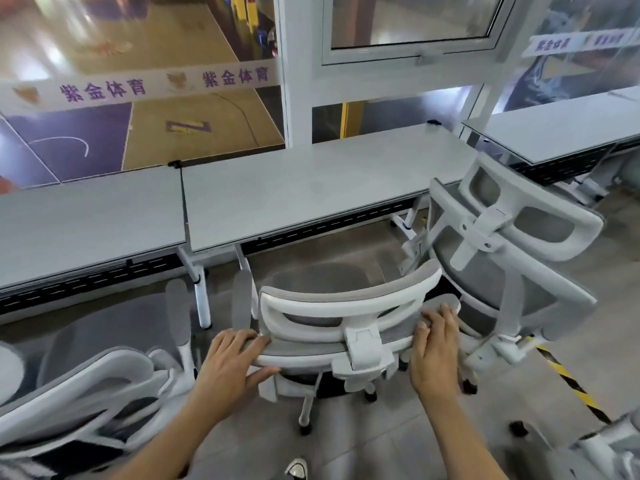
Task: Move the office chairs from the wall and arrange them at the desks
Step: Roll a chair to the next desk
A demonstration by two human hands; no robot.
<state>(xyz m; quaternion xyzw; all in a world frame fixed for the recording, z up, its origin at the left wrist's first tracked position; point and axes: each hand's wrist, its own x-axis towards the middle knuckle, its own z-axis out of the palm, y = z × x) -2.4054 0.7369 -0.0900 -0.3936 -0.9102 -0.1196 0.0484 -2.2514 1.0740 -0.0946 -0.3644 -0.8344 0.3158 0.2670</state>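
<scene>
A white-framed office chair with grey mesh stands directly in front of me, its back toward me and its seat facing the grey desk. My left hand grips the left end of the chair's backrest top, fingers over it and thumb beneath. My right hand grips the right end of the same backrest, fingers curled over the edge. The chair's seat lies partly under the desk's front edge. Its wheeled base shows below my hands.
A second chair stands close on the right, nearly touching the held one. A third chair sits to the left by another desk. A further desk is at far right. Black-yellow floor tape runs behind. Glass wall beyond the desks.
</scene>
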